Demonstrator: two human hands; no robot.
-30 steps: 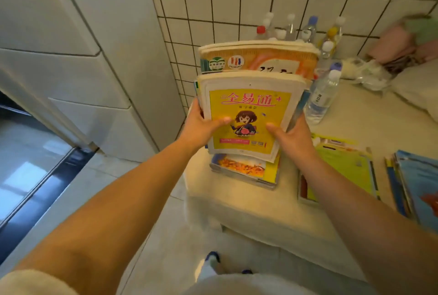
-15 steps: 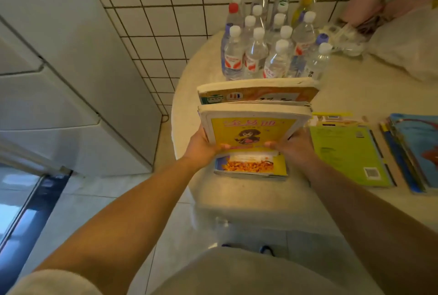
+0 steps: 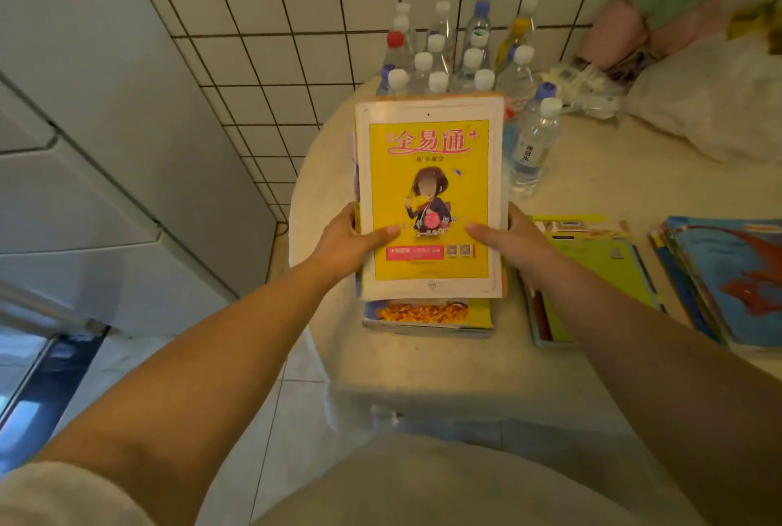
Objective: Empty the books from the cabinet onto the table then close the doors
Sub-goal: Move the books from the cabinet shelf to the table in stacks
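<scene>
I hold a stack of books [image 3: 429,170], its top cover yellow with a cartoon girl and a white border. My left hand [image 3: 347,244] grips its left edge, thumb on the cover. My right hand [image 3: 514,244] grips the right edge the same way. The stack lies nearly flat over another book pile [image 3: 427,316] on the round cream table [image 3: 423,373]. A green-covered book pile [image 3: 592,271] lies to the right, and a blue-covered pile [image 3: 728,276] further right. The cabinet is not in view.
Several water bottles [image 3: 457,56] stand at the table's back against the tiled wall, one bottle [image 3: 534,144] closest to the stack. A white bag [image 3: 711,111] and pink cloth [image 3: 634,26] lie at the back right. A white fridge [image 3: 106,170] stands left.
The stack has tipped from upright to nearly flat, lowering onto the pile on the table. Both hands keep their grip on its sides.
</scene>
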